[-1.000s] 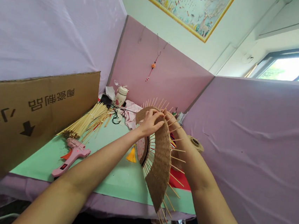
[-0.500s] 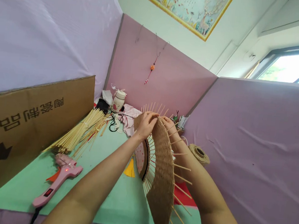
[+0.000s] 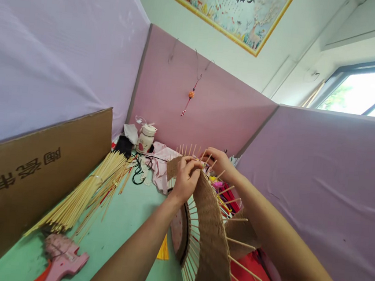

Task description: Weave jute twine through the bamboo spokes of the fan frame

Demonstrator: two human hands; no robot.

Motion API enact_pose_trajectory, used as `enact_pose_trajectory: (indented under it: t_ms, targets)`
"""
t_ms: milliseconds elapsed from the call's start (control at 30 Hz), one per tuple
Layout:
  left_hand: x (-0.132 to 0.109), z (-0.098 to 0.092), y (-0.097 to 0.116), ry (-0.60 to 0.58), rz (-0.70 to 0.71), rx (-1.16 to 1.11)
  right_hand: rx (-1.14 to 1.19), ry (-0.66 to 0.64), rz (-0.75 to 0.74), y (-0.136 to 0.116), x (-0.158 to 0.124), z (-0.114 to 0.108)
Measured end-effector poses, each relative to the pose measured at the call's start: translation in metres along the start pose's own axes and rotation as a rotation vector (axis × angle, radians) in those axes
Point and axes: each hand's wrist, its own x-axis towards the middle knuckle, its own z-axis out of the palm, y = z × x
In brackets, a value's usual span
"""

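A brown woven band with thin wooden sticks running through it stands on edge in front of me, curving away. The bare stick ends poke out past its outer edge. My left hand is closed over the top of the band, thumb and fingers pinching its edge. Just right of it, my right hand is bent with its fingers together among the stick tips; what they pinch is too small to make out. Inside the curve are a dark-rimmed pink dotted panel and a yellow tassel.
A bundle of thin sticks lies left, beside a cardboard box. A pink glue gun rests at the front left. Behind are a white bottle, black cord and pink cloth. Red material lies under my right arm.
My right hand has come up and slightly away from my left, which still grips the band's edge. The view has shifted, and the twine roll at the right no longer shows.
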Motion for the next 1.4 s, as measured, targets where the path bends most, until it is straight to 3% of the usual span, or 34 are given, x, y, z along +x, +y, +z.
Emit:
enact_pose_trajectory:
  t_ms: [100,267,500,767,900,1000,1133,1233,1400]
  targets:
    - [-0.001,-0.001,-0.004,-0.036,0.013,-0.015,-0.139,-0.065,-0.104,0.001,0.014,-0.017]
    - [-0.006,0.001,-0.006,-0.076,0.038,-0.068,-0.232,-0.029,-0.214,0.004,0.033,-0.033]
    - [-0.012,0.006,-0.003,-0.042,0.068,-0.028,-0.206,0.037,-0.282,0.004,0.049,-0.025]
    - [-0.012,0.005,-0.002,-0.052,0.045,0.029,-0.197,0.138,-0.289,0.001,0.044,-0.029]
    - [-0.012,0.006,0.000,-0.054,0.045,0.020,-0.225,0.129,-0.181,0.008,0.044,-0.019]
    - [-0.012,0.005,0.000,-0.059,0.053,0.009,-0.199,0.094,0.002,0.023,0.039,0.001]
    - [-0.010,0.004,-0.003,-0.127,0.093,0.031,0.075,0.011,0.271,0.040,0.027,0.031]
    - [-0.006,0.001,-0.007,-0.191,0.126,0.051,0.329,-0.068,0.381,0.046,0.023,0.046]
    - [0.000,-0.006,-0.009,-0.255,0.174,0.121,0.480,-0.286,0.440,0.045,0.033,0.042]
